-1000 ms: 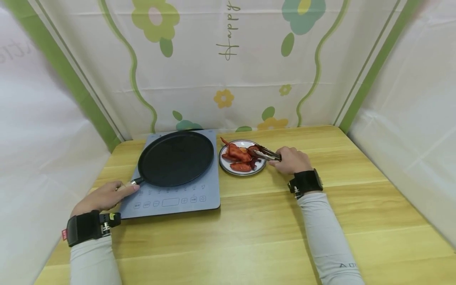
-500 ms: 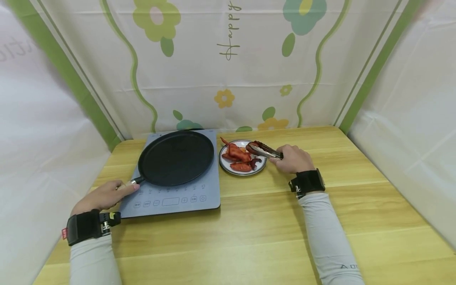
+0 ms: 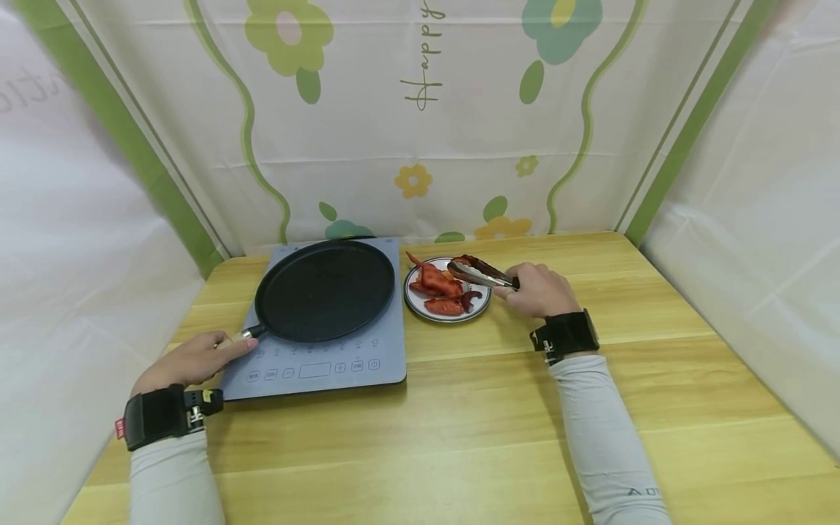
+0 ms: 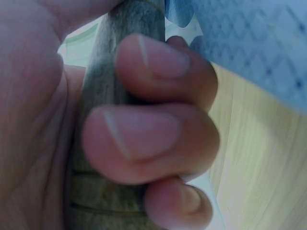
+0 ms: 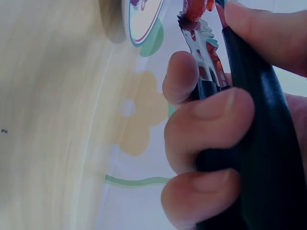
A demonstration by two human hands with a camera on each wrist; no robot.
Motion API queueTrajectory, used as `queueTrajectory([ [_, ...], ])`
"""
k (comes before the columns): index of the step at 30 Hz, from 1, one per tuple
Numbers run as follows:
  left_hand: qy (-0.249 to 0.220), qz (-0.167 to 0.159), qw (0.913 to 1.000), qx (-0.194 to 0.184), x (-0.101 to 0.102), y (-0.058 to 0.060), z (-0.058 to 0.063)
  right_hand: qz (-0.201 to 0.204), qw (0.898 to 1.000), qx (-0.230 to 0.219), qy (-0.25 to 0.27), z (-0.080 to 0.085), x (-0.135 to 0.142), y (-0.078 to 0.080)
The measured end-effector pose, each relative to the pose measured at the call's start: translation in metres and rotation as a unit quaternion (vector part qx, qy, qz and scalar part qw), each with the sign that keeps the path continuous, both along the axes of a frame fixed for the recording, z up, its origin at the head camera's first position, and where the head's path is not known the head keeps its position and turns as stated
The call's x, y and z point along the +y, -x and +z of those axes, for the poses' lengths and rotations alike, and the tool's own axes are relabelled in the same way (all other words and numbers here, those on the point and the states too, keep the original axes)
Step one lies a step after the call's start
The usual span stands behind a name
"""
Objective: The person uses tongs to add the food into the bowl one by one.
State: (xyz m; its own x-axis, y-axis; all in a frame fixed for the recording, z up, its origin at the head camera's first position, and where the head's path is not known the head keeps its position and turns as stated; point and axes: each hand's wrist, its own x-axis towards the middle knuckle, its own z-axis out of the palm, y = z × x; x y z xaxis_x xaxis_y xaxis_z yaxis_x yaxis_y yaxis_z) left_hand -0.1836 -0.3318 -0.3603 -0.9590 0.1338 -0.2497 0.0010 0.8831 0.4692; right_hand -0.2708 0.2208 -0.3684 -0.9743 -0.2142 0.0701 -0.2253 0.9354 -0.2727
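Note:
My left hand (image 3: 190,361) grips the wooden handle (image 4: 110,72) of a flat black frying pan (image 3: 324,292); in the left wrist view its fingers curl round that handle. The pan rests on a grey induction cooker (image 3: 387,346). My right hand (image 3: 541,290) squeezes metal tongs (image 3: 485,277) with dark grips (image 5: 259,120). Between the tongs' tips is a glossy dark-red piece of food (image 5: 194,8), partly hidden, held over the white dark-rimmed plate (image 3: 482,305). Several reddish, meat-like pieces (image 3: 441,283) lie on the plate.
The plate stands just right of the cooker on a wood-grain table (image 3: 472,430). A white flowered curtain (image 3: 367,160) closes off the back, with white sheets (image 3: 755,219) at both sides. The cooker's control panel (image 3: 315,370) faces the front.
The tongs have closed on the dark-red piece and lifted it off the plate's right side, then shifted slightly left. The left hand and pan stay in place.

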Motion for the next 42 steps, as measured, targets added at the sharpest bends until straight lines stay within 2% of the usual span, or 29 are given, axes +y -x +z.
queueTrajectory([
  [10, 0.0, 0.003, 1.0, -0.005, -0.001, 0.0, 0.0, 0.001, 1.0, -0.009, 0.003, 0.007, -0.009, -0.004],
  [33, -0.001, -0.002, 1.0, -0.005, -0.004, 0.002, 0.001, 0.028, 0.999, 0.018, 0.002, 0.025, -0.035, -0.02],
  [42, -0.005, 0.001, 1.0, -0.007, -0.006, 0.003, 0.0, 0.045, 0.998, 0.036, 0.007, 0.031, -0.054, -0.02],
])
